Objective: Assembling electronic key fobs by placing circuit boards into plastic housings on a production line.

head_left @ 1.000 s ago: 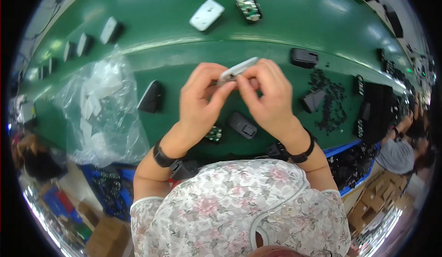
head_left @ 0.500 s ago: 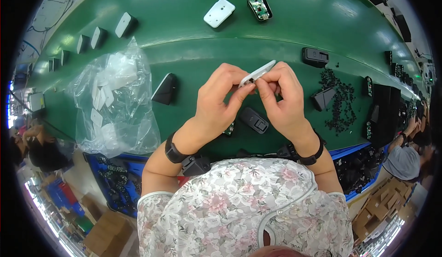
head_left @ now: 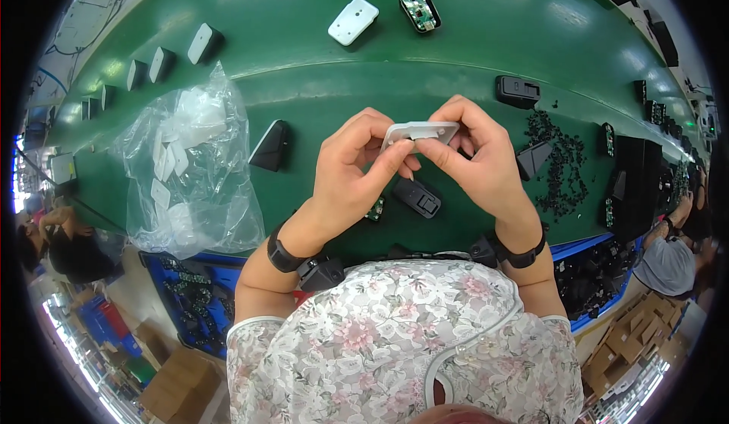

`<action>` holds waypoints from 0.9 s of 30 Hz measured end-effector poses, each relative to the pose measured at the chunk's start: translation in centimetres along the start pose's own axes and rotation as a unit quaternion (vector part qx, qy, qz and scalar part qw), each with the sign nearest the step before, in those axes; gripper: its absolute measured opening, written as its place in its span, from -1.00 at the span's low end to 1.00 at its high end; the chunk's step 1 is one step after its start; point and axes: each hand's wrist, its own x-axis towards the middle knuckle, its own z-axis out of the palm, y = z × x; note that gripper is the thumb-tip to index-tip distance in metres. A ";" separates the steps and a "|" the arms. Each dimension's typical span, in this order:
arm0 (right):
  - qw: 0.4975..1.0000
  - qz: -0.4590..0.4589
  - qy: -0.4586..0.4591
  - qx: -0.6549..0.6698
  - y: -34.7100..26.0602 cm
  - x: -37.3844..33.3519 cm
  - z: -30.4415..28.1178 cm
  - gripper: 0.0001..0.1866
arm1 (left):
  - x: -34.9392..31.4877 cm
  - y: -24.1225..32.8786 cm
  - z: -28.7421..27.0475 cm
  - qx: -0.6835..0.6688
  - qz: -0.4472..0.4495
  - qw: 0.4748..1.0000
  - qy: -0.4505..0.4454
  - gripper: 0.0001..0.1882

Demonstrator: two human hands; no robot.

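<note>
Between my two hands I hold a white plastic cover (head_left: 422,129), tilted, with a small dark part at its lower edge by my thumbs. My left hand (head_left: 355,164) pinches the cover's left end. My right hand (head_left: 477,154) grips the other end, thumb pressed near the middle. Beneath my hands lies a black plastic housing (head_left: 418,197). A bit of green circuit board (head_left: 377,210) shows beside my left wrist, partly hidden. Many tiny black parts (head_left: 558,166) are scattered to the right, next to a dark wedge-shaped housing (head_left: 534,159).
A clear bag (head_left: 190,173) of white covers lies left, near a white-topped black case (head_left: 269,146). Farther off are a loose white cover (head_left: 353,21), an opened case with a board (head_left: 420,11) and a black housing (head_left: 518,91). Blue bins (head_left: 163,280) sit below the table edge.
The white cover has turned from a steep slant to nearly level, its inner side more toward me. My right hand has shifted slightly right, and both hands still hold the cover.
</note>
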 end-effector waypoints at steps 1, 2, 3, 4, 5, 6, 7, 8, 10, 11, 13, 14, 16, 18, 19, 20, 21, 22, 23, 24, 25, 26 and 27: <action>1.000 0.001 0.001 0.000 -0.3 0.1 -0.3 -0.82 | 0.0 0.0 0.0 0.000 -0.001 1.000 0.000 -0.94; 0.999 0.027 -0.027 -0.021 -0.5 0.3 -0.6 -0.82 | 0.0 0.0 0.0 0.002 -0.015 1.000 -0.002 -0.94; 0.996 0.053 -0.055 -0.042 -0.6 0.4 -0.7 -0.82 | -0.1 0.0 0.0 0.005 -0.029 1.000 -0.004 -0.94; 0.996 0.054 -0.057 -0.042 -0.5 0.5 -0.7 -0.82 | -0.2 0.0 -0.1 0.005 -0.030 1.000 -0.002 -0.94; 0.996 0.047 -0.063 -0.042 -0.4 0.6 -0.7 -0.81 | -0.2 -0.1 -0.2 -0.014 -0.040 0.999 -0.004 -0.93; 0.996 0.041 -0.071 -0.043 -0.2 0.7 -0.6 -0.80 | -0.2 -0.1 -0.4 -0.033 -0.051 0.998 -0.005 -0.92; 0.995 0.042 -0.074 -0.043 0.0 0.8 -0.4 -0.80 | -0.1 -0.1 -0.6 -0.034 -0.051 0.998 -0.001 -0.92; 0.998 0.047 -0.044 -0.008 0.4 1.0 -0.1 -0.79 | 0.2 -0.1 -0.8 -0.049 -0.083 0.995 0.000 -0.89; 0.998 0.052 -0.019 0.025 1.0 1.4 0.1 -0.79 | 0.7 -0.1 -1.3 -0.059 -0.117 0.991 0.015 -0.80; 0.996 0.071 -0.049 0.020 1.3 1.9 -0.1 -0.78 | 1.1 -0.3 -1.7 -0.061 -0.116 0.991 0.016 -0.80; 0.993 0.090 -0.081 0.013 1.7 4.1 -0.7 -0.77 | 1.9 -1.3 -3.1 0.034 -0.095 0.991 0.085 -0.84; 0.993 -0.001 -0.006 -0.118 2.3 6.2 -1.2 -0.73 | 2.3 -1.8 -4.0 0.109 -0.108 0.983 0.105 -0.90; 0.928 -0.094 0.114 -0.341 3.0 10.3 -2.2 -0.60 | 3.2 -2.6 -4.9 0.281 -0.079 0.951 0.102 -0.92; 0.857 -0.118 0.156 -0.476 3.9 13.9 -2.8 -0.50 | 3.8 -3.3 -5.1 0.363 -0.041 0.926 0.094 -0.90; 0.827 -0.139 0.158 -0.522 4.4 15.1 -3.0 -0.47 | 4.2 -3.5 -4.9 0.420 0.001 0.904 0.076 -0.89; 0.821 -0.092 0.102 -0.555 4.3 16.1 -3.0 -0.41 | 4.3 -3.7 -4.8 0.476 0.041 0.877 0.060 -0.87; 0.821 -0.092 0.098 -0.554 4.2 17.1 -3.2 -0.41 | 4.3 -3.8 -4.5 0.475 0.038 0.877 0.063 -0.87; 0.832 -0.026 0.049 -0.551 4.2 18.0 -3.6 -0.40 | 4.4 -4.0 -4.0 0.484 0.036 0.872 0.070 -0.85; 0.838 0.038 -0.004 -0.544 4.2 18.5 -3.6 -0.39 | 4.3 -4.1 -3.8 0.494 0.030 0.866 0.080 -0.81; 0.868 0.078 -0.006 -0.490 4.0 18.6 -3.8 -0.44 | 3.9 -3.7 -3.4 0.515 -0.011 0.854 0.077 -0.71; 0.868 0.079 -0.010 -0.490 3.9 18.1 -4.1 -0.44 | 3.3 -3.4 -3.2 0.515 -0.014 0.853 0.079 -0.71; 0.931 0.061 0.017 -0.360 3.8 17.3 -4.6 -0.48 | 2.9 -3.4 -3.0 0.559 0.009 0.826 0.073 -0.65; 0.974 0.048 0.041 -0.220 3.7 16.1 -4.8 -0.53 | 2.5 -3.4 -2.9 0.601 0.027 0.796 0.064 -0.60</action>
